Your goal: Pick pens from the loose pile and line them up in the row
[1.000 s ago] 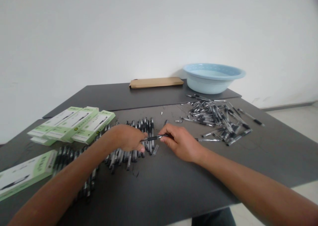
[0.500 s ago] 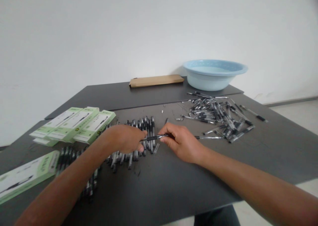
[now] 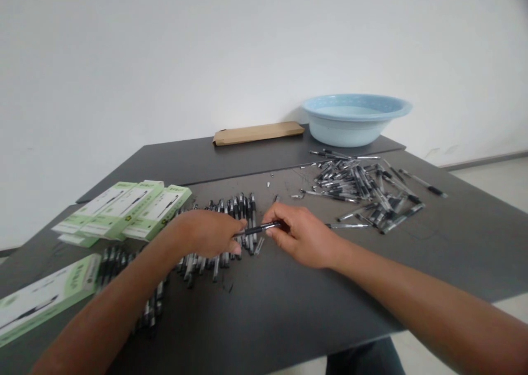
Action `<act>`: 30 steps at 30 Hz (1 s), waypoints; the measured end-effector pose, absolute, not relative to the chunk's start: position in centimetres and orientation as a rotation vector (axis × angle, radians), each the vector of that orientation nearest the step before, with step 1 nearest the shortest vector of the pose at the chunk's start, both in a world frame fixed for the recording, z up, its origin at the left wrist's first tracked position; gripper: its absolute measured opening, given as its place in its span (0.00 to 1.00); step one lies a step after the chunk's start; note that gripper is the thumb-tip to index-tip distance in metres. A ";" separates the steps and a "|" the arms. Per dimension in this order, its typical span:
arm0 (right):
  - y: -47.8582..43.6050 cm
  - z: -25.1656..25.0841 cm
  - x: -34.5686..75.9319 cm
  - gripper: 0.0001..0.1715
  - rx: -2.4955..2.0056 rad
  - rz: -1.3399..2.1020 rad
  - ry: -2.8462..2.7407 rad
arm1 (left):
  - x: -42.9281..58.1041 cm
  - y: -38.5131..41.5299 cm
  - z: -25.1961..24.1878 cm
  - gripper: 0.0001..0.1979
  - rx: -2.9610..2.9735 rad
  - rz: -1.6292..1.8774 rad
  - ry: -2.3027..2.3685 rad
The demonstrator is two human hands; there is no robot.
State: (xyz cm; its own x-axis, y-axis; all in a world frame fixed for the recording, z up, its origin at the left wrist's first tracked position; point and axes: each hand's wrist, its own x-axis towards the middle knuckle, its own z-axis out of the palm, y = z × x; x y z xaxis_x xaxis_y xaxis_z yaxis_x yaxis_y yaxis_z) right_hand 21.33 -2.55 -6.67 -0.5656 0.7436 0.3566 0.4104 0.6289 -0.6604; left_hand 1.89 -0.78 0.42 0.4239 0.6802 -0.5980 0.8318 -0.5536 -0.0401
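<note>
Dark table [image 3: 289,309]: green boxes [image 3: 127,210] at left, then rowed pens [image 3: 223,237] under the left hand [image 3: 206,233]. Both hands' fingers pinch one pen [image 3: 256,229]; right hand [image 3: 305,236], loose pens [image 3: 363,191], blue basin [image 3: 355,117] beyond.

The pen [image 3: 258,229] in my left hand [image 3: 206,233] and right hand [image 3: 303,235] looks plastic, its grip dull black, its tip shiny; the loose pens [image 3: 363,191] have clear glossy barrels. The table [image 3: 289,309] is dark, matt and smooth, the boxes [image 3: 136,207] green and white printed card with a slight sheen. The basin [image 3: 355,119] is smooth pale-blue plastic, the flat packet [image 3: 258,133] matt brown paper.
</note>
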 end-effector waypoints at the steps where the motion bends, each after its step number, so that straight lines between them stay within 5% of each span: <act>1: -2.5 -6.6 21.4 0.06 -0.882 0.672 -2.247 | 2.0 -0.7 0.3 0.20 2.396 -0.877 1.297; 21: 0.2 -7.3 22.6 0.08 -0.910 0.463 -2.421 | 0.5 0.2 -0.2 0.42 2.314 -0.870 1.339; 30: 3.0 -8.1 24.9 0.10 -0.991 0.440 -2.399 | 0.7 -0.5 0.1 0.41 2.377 -0.831 1.340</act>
State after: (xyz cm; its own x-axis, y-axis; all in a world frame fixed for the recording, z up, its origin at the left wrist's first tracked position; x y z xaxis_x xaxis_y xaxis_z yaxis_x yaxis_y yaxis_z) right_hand 24.95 2.96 -8.12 -0.6078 0.7240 0.3263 0.5608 0.6822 -0.4690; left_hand 0.67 -0.51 0.06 0.4015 0.6839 -0.6092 0.8499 -0.5261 -0.0304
